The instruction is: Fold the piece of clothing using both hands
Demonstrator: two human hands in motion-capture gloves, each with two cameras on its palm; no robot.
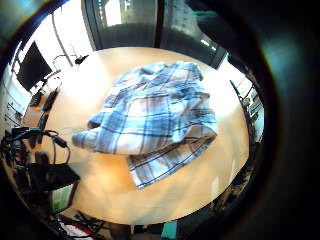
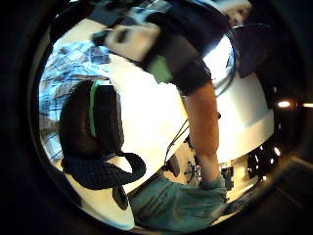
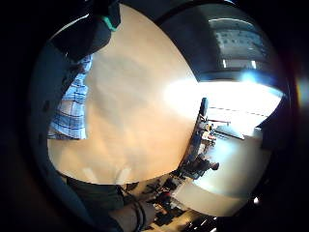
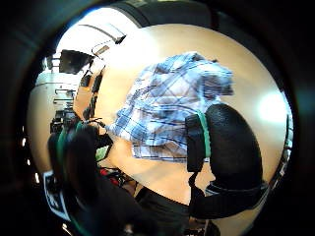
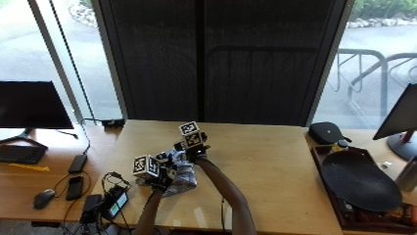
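Note:
A blue and white plaid shirt (image 5: 184,180) lies crumpled in a heap on the wooden table (image 5: 273,161), near its front edge. My left hand (image 5: 155,179) hovers at the shirt's left side and my right hand (image 5: 194,152) just beyond its far side. Neither hand holds cloth. The left little finger side palm view takes in the whole shirt (image 1: 160,115) from above, loose on the table. In the right thumb side palm view, the thumb (image 4: 226,147) sticks out beside the shirt (image 4: 167,103). A strip of plaid (image 3: 72,111) shows at the table's edge in the right little finger side view.
A small device with cables (image 5: 110,203) sits at the table's left front corner. On the side desk at the left are a phone (image 5: 76,185), a mouse (image 5: 44,198) and a monitor (image 5: 33,105). To the right stand a black case (image 5: 329,132) and a dark tray (image 5: 358,181).

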